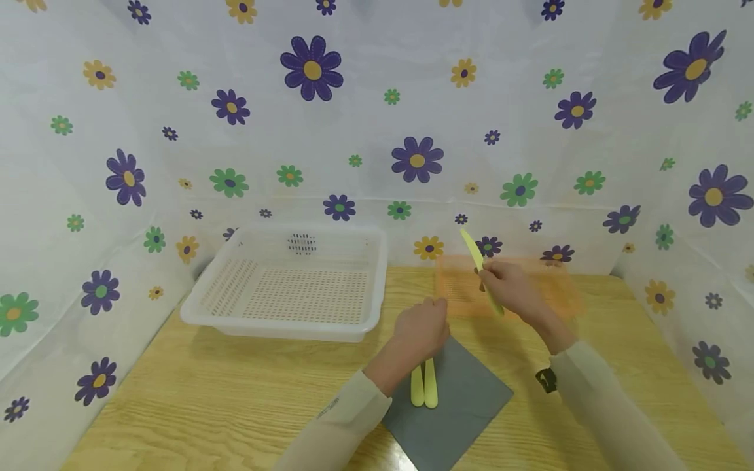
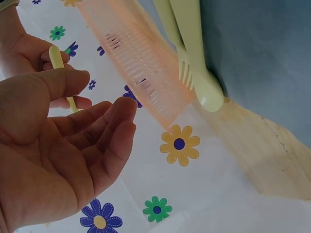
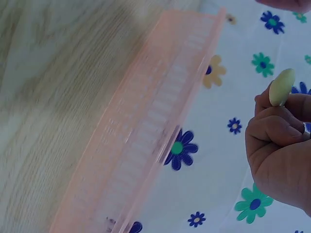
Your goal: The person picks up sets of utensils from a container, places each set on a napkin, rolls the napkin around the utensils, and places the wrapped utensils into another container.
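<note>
My right hand (image 1: 514,288) pinches a pale yellow knife (image 1: 473,248), its blade pointing up, over the orange basket (image 1: 554,288). In the right wrist view one end of the knife (image 3: 282,87) sticks out past the curled fingers. My left hand (image 1: 421,330) hovers over the far corner of a grey square mat (image 1: 471,392), fingers loosely bent and holding nothing, as the left wrist view confirms. On the mat lie a yellow fork (image 2: 185,68) and spoon (image 2: 209,92) side by side; in the head view the left hand hides their heads.
A white slotted basket (image 1: 288,327) stands at the back left of the wooden table (image 1: 235,392). Behind and at both sides hangs a white flower-printed sheet (image 1: 353,124). A small black object (image 1: 546,379) shows at the right sleeve cuff.
</note>
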`<state>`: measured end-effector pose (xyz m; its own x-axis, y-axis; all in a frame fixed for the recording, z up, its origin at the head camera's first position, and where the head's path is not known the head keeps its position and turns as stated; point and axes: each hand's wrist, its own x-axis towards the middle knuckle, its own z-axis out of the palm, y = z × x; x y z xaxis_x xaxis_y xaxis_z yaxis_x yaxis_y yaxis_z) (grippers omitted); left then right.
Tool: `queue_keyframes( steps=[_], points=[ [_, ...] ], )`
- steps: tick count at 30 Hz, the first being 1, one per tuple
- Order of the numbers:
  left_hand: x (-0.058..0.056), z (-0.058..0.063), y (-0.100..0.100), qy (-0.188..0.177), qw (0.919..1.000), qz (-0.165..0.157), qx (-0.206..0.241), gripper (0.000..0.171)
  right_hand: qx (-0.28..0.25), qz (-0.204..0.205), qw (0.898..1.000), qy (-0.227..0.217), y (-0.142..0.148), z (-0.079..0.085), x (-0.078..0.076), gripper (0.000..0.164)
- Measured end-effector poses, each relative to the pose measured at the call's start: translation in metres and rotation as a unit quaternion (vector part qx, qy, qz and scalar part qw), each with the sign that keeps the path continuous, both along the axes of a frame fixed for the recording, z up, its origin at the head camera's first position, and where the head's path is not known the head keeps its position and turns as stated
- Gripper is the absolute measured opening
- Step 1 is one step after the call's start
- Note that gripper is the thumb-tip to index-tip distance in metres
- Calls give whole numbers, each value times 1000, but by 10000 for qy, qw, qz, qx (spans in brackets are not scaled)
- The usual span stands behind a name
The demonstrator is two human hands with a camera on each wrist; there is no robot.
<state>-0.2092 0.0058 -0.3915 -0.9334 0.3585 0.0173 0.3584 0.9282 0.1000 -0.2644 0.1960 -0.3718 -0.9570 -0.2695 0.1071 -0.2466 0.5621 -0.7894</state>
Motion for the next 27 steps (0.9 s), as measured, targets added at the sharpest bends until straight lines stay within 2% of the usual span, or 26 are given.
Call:
queue_keyframes(
  steps=[5,11,15,22,25,27],
  points=[
    [10,0,-9,255,9994,-97,227,21,-168,123,9997,-99,-13,1,17,31],
    [25,-2,-22,680,9952,-487,507,13,-474,450,9977,-165,-22,0,39,34],
    [35,-2,-28,634,9950,-530,562,17,-691,585,9952,-378,-28,-4,55,34],
    [49,-1,-37,532,9960,-435,577,26,-1073,813,9858,-1007,-37,-14,78,24],
    [51,-4,-40,447,9969,-352,546,24,-967,937,9851,-1074,-39,-18,85,22],
    [52,-6,-43,421,9972,-330,524,22,-705,1020,9866,-1060,-40,-22,88,23]
  ],
)
